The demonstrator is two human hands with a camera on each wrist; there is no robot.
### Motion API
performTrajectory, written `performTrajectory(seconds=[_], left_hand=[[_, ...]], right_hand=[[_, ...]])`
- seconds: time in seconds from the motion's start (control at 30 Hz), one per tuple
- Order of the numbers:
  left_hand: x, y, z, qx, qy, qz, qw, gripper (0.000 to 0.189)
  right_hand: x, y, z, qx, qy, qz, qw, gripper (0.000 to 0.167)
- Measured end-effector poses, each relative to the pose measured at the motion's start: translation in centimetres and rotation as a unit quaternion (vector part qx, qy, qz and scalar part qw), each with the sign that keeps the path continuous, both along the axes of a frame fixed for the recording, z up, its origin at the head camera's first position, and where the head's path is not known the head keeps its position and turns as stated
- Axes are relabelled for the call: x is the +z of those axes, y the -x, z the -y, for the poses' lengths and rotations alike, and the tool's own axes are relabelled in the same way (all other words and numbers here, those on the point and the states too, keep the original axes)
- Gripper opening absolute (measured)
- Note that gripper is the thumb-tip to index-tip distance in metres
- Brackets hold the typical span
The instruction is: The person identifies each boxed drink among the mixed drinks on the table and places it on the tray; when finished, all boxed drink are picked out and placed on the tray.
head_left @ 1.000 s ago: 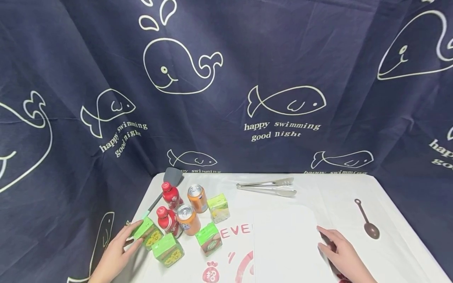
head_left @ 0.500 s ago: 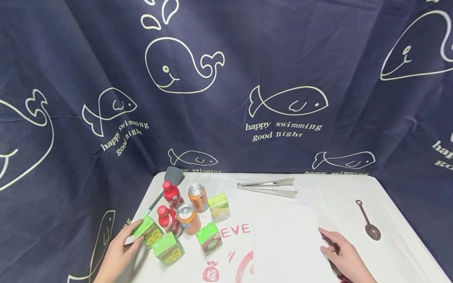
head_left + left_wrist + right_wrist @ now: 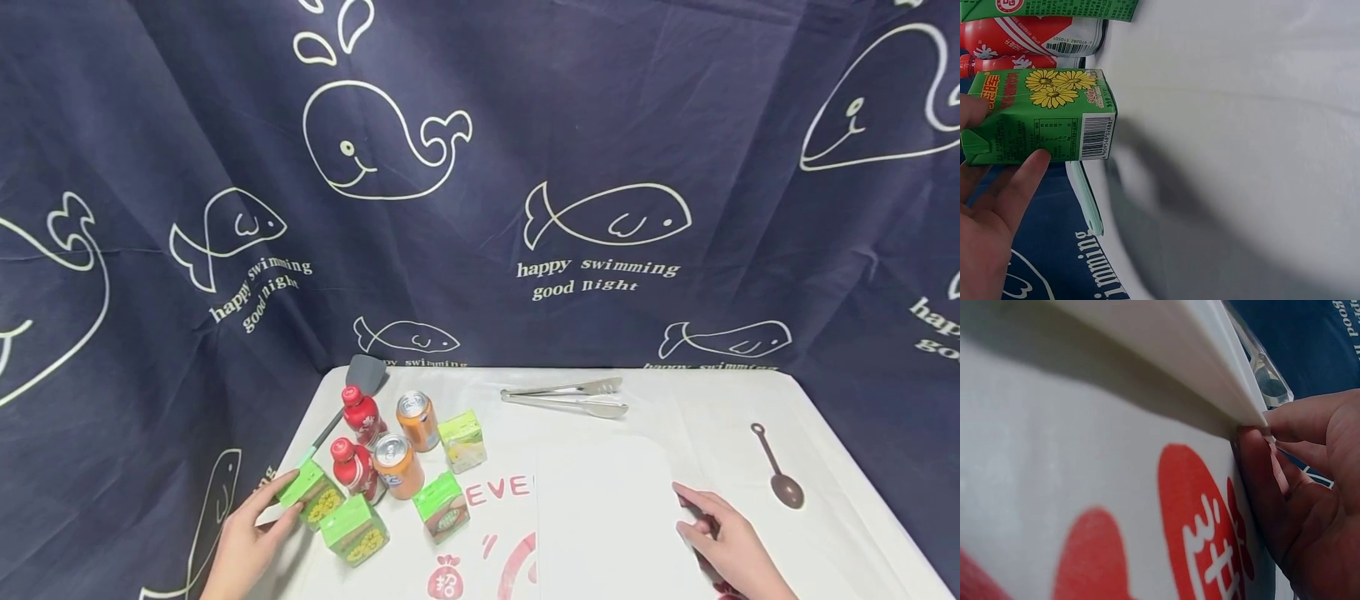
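My left hand grips a green drink carton with yellow flowers at the table's left side. In the left wrist view, the carton shows its barcode end, and my fingers lie along its side. Over at the right, my right hand pinches the edge of a plain white board. The right wrist view has my thumb under the edge of the board, whose near side is raised over the printed tablecloth.
Beside the held carton stand more green cartons, two red bottles and two orange cans. A grey-headed spatula lies behind them. Metal tongs lie at the back, a brown spoon at the right.
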State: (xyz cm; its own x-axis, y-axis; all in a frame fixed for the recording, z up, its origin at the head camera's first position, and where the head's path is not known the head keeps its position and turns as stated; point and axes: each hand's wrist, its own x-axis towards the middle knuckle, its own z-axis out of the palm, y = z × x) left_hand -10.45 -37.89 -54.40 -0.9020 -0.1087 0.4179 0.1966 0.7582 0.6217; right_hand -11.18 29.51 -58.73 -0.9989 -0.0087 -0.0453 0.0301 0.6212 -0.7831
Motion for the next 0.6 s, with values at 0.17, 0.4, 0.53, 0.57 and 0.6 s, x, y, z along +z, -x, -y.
performTrajectory(seconds=[0.17, 0.4, 0.53, 0.57, 0.6], left_hand=[[-0.12, -0.05, 0.08, 0.013, -0.023, 0.009, 0.9996, 0.052], [0.18, -0.14, -0.12, 0.019, -0.056, 0.014, 0.9981, 0.051], [0.22, -0.13, -0.2, 0.023, -0.076, 0.016, 0.9967, 0.05], [0.2, -0.11, -0.22, 0.024, -0.082, 0.016, 0.9962, 0.05], [0.16, -0.08, -0.23, 0.024, -0.087, 0.017, 0.9958, 0.05]], right_hand=[[-0.05, -0.02, 0.05, 0.0, 0.012, -0.003, 0.9999, 0.054], [-0.1, 0.02, -0.01, 0.0, 0.021, 0.007, 0.9998, 0.056], [-0.04, -0.01, -0.01, -0.003, 0.023, 0.014, 0.9996, 0.056], [-0.05, -0.02, -0.01, -0.004, 0.024, 0.016, 0.9996, 0.057], [-0.05, -0.03, -0.02, -0.005, 0.025, 0.018, 0.9995, 0.057]])
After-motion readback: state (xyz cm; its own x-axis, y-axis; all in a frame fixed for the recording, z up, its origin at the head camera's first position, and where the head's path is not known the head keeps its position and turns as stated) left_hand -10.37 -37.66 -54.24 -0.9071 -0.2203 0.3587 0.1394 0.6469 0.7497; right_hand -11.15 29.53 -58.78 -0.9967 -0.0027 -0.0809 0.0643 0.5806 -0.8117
